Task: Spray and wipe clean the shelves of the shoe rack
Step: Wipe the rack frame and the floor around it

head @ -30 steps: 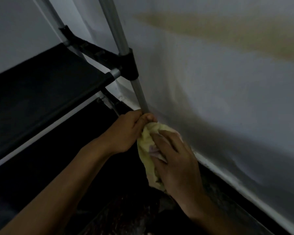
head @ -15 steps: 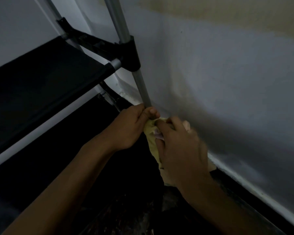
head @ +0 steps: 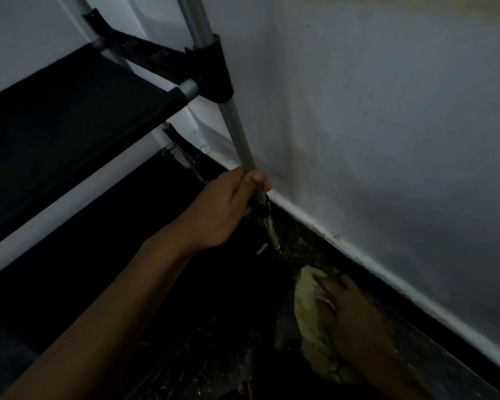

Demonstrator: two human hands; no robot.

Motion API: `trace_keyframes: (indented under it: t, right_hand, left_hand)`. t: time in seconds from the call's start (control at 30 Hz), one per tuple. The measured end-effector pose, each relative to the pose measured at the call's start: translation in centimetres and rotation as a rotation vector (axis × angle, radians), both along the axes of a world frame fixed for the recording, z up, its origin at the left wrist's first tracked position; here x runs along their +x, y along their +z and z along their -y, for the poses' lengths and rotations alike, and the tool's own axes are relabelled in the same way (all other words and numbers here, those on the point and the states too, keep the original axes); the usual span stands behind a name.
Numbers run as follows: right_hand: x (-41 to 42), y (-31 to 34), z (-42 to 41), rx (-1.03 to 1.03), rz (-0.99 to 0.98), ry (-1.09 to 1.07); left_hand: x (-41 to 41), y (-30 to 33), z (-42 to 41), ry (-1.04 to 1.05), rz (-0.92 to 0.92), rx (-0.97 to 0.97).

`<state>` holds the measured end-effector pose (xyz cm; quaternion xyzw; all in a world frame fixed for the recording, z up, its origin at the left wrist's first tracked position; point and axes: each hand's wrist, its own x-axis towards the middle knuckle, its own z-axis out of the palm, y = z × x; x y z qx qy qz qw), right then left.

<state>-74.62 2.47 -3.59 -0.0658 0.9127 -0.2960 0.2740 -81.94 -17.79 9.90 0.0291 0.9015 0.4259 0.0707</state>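
The shoe rack has thin silver poles, black plastic joints and flat black cloth shelves. One black shelf stretches out up and to the left of the left hand. A lower shelf sits under it, but it is too dark to see well. The front pole runs down at a slant from the top of the view to the left hand. A black joint sits high on the pole, where the shelf bar meets it.

The left hand is wrapped around the bottom part of the pole, with the thumb pressed on the front. Just below this hand is a small black foot piece of the pole, close to the floor.

The right hand is lower down and to the right, well apart from the left hand. Its fingers are curled over a bunched yellow cloth and hold it down on the floor. The cloth sticks out to the left of the right hand.

The floor is very dark with small light specks. A white wall rises just behind both hands. A pale strip runs along the bottom of the wall where it meets the floor. It passes right behind the left hand and beside the right hand. The room is dim, so the corner under the rack is hard to see.
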Motion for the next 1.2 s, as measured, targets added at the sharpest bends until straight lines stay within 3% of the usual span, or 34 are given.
trace_keyframes:
  t: [0.13, 0.2, 0.33, 0.47, 0.57, 0.73, 0.8, 0.9, 1.03, 1.1, 1.2]
  right_hand:
    - [-0.9, 2.1, 3.0, -0.476, -0.539, -0.242]
    - [-2.3, 3.6, 5.4, -0.602, -0.681, -0.279]
    - [-3.9, 2.0, 8.0, -0.597, -0.687, -0.296]
    - [-2.4, -3.2, 6.1, -0.505, -0.341, -0.292]
    - [-1.4, -3.1, 4.9, -0.540, -0.477, -0.362]
    - [-3.2, 1.6, 7.2, -0.769, -0.728, -0.400]
    - [-4.0, 1.6, 8.1, -0.695, -0.773, -0.335]
    - [-3.8, -1.1, 8.1, -0.384, -0.776, -0.195]
    - [-3.3, -3.2, 6.7, -0.246, -0.440, -0.068]
    - [-2.8, -2.9, 5.5, -0.151, -0.402, -0.128]
    - [-1.7, -1.7, 3.1, -0.038, -0.369, -0.130]
  left_hand:
    - [0.2, -0.3, 0.2, 0.019, 0.052, 0.005]
    - [0.3, -0.3, 0.2, 0.044, 0.093, 0.042]
    - [0.5, -0.2, 0.0, 0.065, 0.082, 0.008]
    - [0.8, -0.2, 0.0, 0.057, 0.073, 0.000]
    - [0.7, -0.4, 0.3, 0.031, 0.057, -0.008]
    - [1.0, -0.9, 0.4, 0.013, 0.043, -0.012]
    - [1.2, -1.0, 0.3, 0.013, 0.030, -0.009]
    - [1.3, -1.1, 0.4, 0.022, 0.019, -0.019]
    - [1.4, -1.3, 0.6, 0.017, 0.032, -0.026]
    - [1.6, -1.4, 0.6, 0.010, 0.039, 0.000]
    - [2.8, -1.9, -0.1, 0.054, -0.208, -0.027]
